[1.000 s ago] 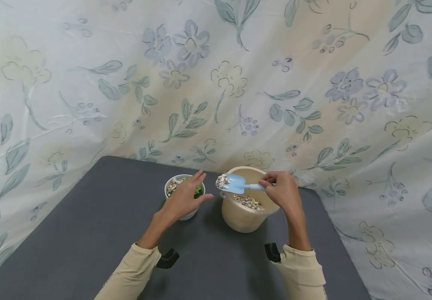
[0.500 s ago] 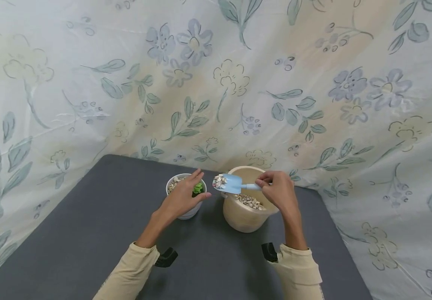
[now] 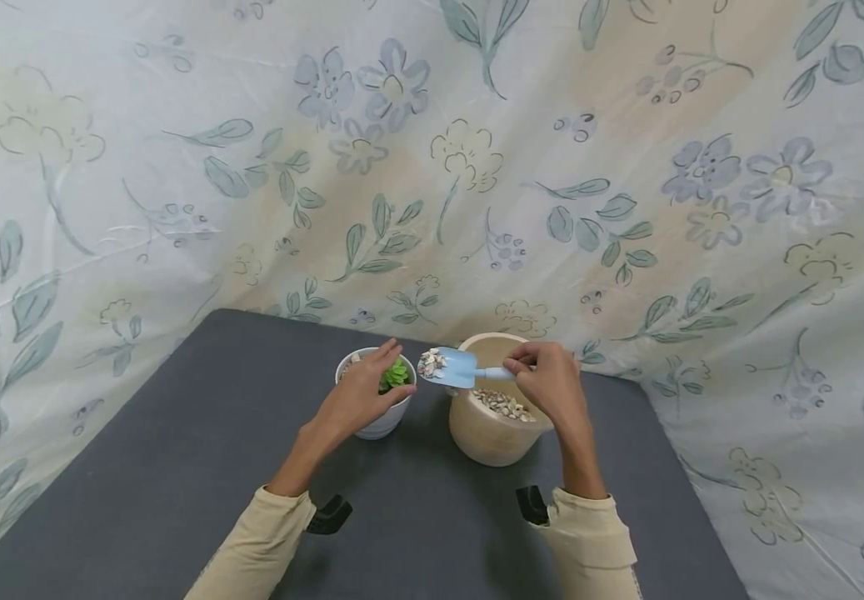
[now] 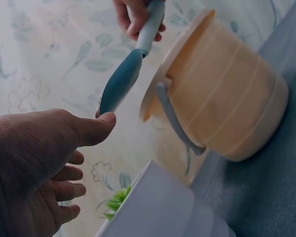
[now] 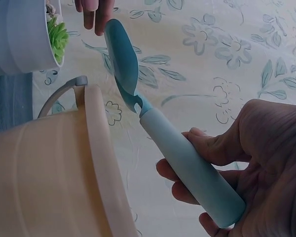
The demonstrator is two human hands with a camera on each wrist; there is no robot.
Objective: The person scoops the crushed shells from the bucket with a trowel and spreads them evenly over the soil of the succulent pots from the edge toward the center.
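Note:
My right hand [image 3: 547, 385] pinches the handle of a small blue trowel [image 3: 452, 367], whose blade carries a heap of pale pebbles [image 3: 431, 363] between the two pots. The trowel [image 5: 153, 113] shows from below in the right wrist view, and the trowel [image 4: 126, 74] appears again in the left wrist view. My left hand [image 3: 360, 393] rests over the rim of a white pot [image 3: 379, 421] with a green succulent [image 3: 397, 374]. In the left wrist view its fingers [image 4: 69, 173] are loosely curved beside the white pot [image 4: 158, 207]. A beige bucket [image 3: 493, 425] of pebbles stands under my right hand.
Both pots stand on a dark grey table [image 3: 177, 467]. A floral cloth [image 3: 432, 167] hangs close behind and along both sides. The bucket [image 4: 222, 103] has a grey handle [image 4: 175, 121] folded down at its side.
My right hand has carried the loaded trowel leftward, from over the bucket towards the white pot. The left hand has shifted a little on the pot, uncovering more of the succulent.

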